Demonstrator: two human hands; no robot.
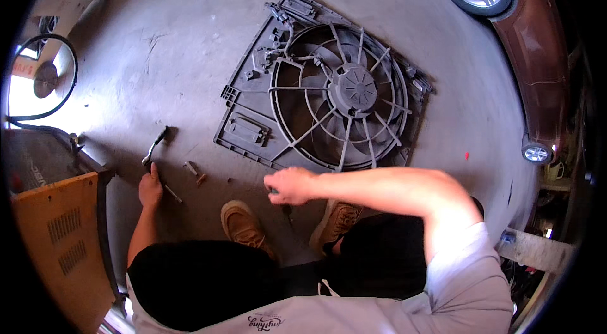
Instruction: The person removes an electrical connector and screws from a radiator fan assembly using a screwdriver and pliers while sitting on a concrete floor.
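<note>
**Trip + roll risk nr the fan [353, 89]**

Grey floor [171, 56] carries the lot, so small bits could roll or get kicked if a foot shifts. Brown car [549, 65] stands far R, well apart from the fan, not in the way. Orange machine [60, 226] is close on the L; a quick swing of the L arm could bump it. Fan, in its squarish frame, lies flat in front of the person; thin spokes could crack if leaned or stepped on. R forearm [379, 185] blocks the view of part of its near edge. Black hose loop [74, 81] at far L: poss. snag, but well clear of both hands. Tan shoes [241, 220] stand apart just short of the fan, so little foot room btwn.

R hand [292, 186] is nr the fan's edge, fingers together, apparently on a small dark piece [273, 191]; a loose hold could drop it. L hand [150, 190] is at the near end of a ratchet [155, 144]; can't tell if its fingers are clamped. Thin rod [173, 194] pokes out just beside, poss. trip hazard. Silver piece [191, 168] + brown piece [201, 179] lie btwn L hand and fan, easily knocked. Tiny red bit [467, 156] sits R of the fan.
</note>
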